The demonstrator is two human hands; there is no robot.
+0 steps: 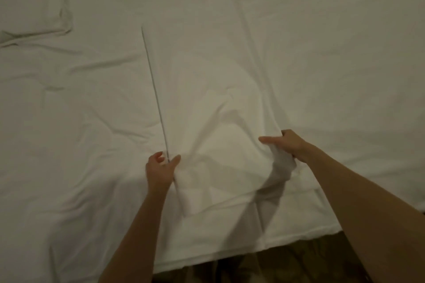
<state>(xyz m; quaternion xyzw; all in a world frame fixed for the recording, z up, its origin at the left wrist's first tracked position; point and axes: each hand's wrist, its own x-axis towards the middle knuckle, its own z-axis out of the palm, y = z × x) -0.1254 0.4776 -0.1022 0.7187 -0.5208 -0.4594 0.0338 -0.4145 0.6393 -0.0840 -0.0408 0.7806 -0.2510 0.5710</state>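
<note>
A: How much room is there around it?

B: Plenty. The white-sheeted bed (345, 53) spreads wide to either side and beyond. Its near edge runs just under the forearms, with dark patterned floor (276, 266) below. A white pillow (30, 2) lies at the far left, well apart.

A: Anything hard to read?

B: The thin white fabric cloth (218, 110) is white on white, so its far and right edges melt into the sheet. Only its left edge shows, as a straight grey line.

A: And the cloth itself?

B: It is stretched over the bed, sagging and creased in the middle. The left hand (161, 167) pinches the near left corner between thumb and fingers. The right hand (287, 145) has curled round the bunched near right corner.
</note>
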